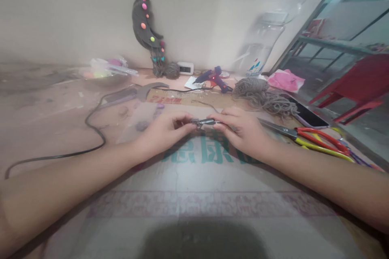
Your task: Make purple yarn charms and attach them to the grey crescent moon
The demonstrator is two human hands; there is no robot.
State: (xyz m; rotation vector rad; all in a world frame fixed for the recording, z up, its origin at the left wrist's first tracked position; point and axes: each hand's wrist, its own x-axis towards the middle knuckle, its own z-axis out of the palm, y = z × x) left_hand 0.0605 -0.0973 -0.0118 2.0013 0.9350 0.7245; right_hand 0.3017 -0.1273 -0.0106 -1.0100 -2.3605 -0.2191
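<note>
At the middle of the head view, my left hand (165,131) pinches a small piece of grey yarn work (196,122) between thumb and fingers. My right hand (237,129) is closed around a slim metal crochet hook (209,122), its tip pointing left and touching the grey yarn. Blur hides the stitches and the hook's exact end. A strand of yarn (206,104) arcs behind the fingers. Both hands are just above a pale printed sheet (194,182).
Right of my right hand lie scissors (319,139) with red and yellow handles, a phone (304,111) and grey yarn skeins (261,95). Behind are a glue gun (212,77), a plastic bottle (258,46) and a pink cloth (285,81). A black cable (94,125) crosses the left side.
</note>
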